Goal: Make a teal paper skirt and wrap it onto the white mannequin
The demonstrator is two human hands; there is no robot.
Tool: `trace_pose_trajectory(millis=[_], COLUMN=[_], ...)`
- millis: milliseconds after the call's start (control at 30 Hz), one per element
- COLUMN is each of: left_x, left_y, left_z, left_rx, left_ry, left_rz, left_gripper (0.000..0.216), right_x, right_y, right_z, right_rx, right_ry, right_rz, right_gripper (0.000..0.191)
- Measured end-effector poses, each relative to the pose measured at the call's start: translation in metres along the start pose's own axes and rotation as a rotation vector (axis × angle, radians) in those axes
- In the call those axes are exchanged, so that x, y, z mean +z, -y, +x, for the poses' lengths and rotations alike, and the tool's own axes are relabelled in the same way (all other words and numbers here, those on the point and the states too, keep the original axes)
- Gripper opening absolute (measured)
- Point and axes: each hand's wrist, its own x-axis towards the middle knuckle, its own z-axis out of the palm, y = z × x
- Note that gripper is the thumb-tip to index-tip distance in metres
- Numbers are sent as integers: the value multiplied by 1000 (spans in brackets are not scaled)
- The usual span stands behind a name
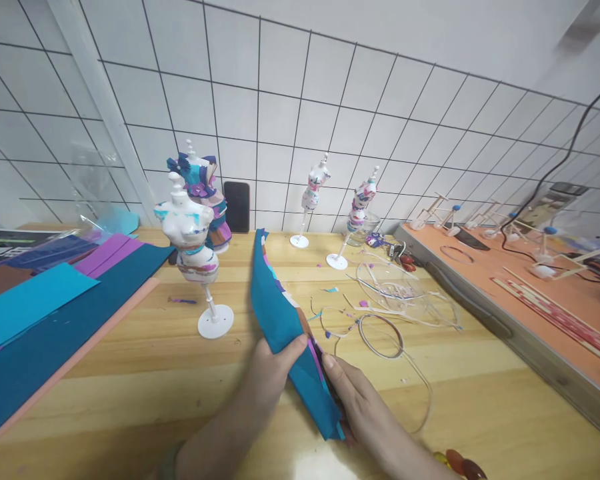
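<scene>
A long blue strip, of paper or cloth, stands bent above the wooden table with layered purple, brown and white pieces along its right edge. My left hand grips it near the middle, thumb pressed on the blue face. My right hand is closed on the lower right edge, thumb against a dark purple layer; its other fingers are partly hidden behind. Left of the strip stands a white mini dress form with painted patches. Behind that one, another dress form wears purple, teal and brown ruffles.
Two small dress forms stand toward the tiled wall, beside a glass jar. A phone leans on the wall. Coloured sheets lie left. Rings of cord and scraps lie right, before an orange-topped surface.
</scene>
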Motion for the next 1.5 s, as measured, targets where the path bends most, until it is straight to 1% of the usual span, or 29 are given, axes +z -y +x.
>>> trace_pose_trajectory(millis=[200,400,533,700,833,1000,1200,1367,1500], left_x=[6,7,9,10,9,9,6,10,13], left_y=[-3,3,4,3,5,6,6,4,1], left_z=[-7,-12,-13,-14,-13,-12,-12,-13,-12], left_rx=[23,56,45,34,44,40,40,28,18], left_ry=[-7,5,-1,-9,-19,3,-32,-48,-33], left_rz=[70,127,112,98,89,80,44,33,4], left_gripper=[33,29,32,32,35,35,40,42,44], right_x=[-1,-2,-2,-2,-3,-3,-4,-3,-4], right_y=[3,4,5,4,3,1,1,3,3], right_z=[-1,-2,-1,1,1,3,3,3,4], right_rx=[-22,-39,-22,-36,-60,-70,-65,-62,-87], right_ry=[-6,-31,-36,-33,-28,-43,-40,-30,-25], right_rz=[16,7,-6,-10,1,3,16,13,26], right_gripper=[40,45,49,53,52,53,51,51,46])
